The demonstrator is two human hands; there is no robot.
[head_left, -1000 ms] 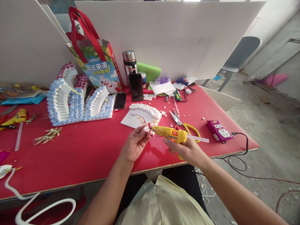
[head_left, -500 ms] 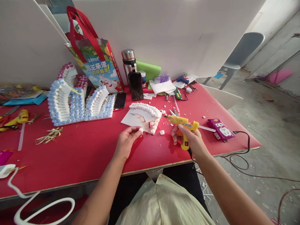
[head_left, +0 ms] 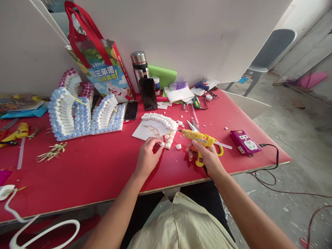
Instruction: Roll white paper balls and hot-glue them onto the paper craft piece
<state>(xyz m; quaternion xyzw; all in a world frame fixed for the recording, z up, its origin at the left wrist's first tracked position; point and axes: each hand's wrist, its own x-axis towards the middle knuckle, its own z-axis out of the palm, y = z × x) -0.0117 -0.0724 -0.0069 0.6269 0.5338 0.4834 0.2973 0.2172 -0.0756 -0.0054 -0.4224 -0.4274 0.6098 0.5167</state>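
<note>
My left hand (head_left: 150, 155) is pinched at the front left of the white arched model (head_left: 169, 121), whose curved top is covered in white rosettes. Between its thumb and fingertips is a small white rosette (head_left: 162, 144), mostly hidden. A yellow hot glue gun (head_left: 198, 137) is gripped in my right hand (head_left: 207, 155). Its nozzle points left, close to the model's right side, and a clear glue stick (head_left: 223, 145) sticks out of its back. One loose white piece (head_left: 178, 147) lies on the table between my hands.
Scissors (head_left: 193, 126) lie behind the glue gun. A purple power strip (head_left: 245, 142) sits at the right, its cord running off the red table (head_left: 103, 173). Blue-and-white models (head_left: 84, 116), a phone (head_left: 131, 110), a steel flask (head_left: 139, 64) and a shopping bag (head_left: 103, 69) stand behind.
My left hand has moved right and slightly forward with the rosette, up to the model's front. The glue gun has shifted a little left in my right hand. The view has turned slightly.
</note>
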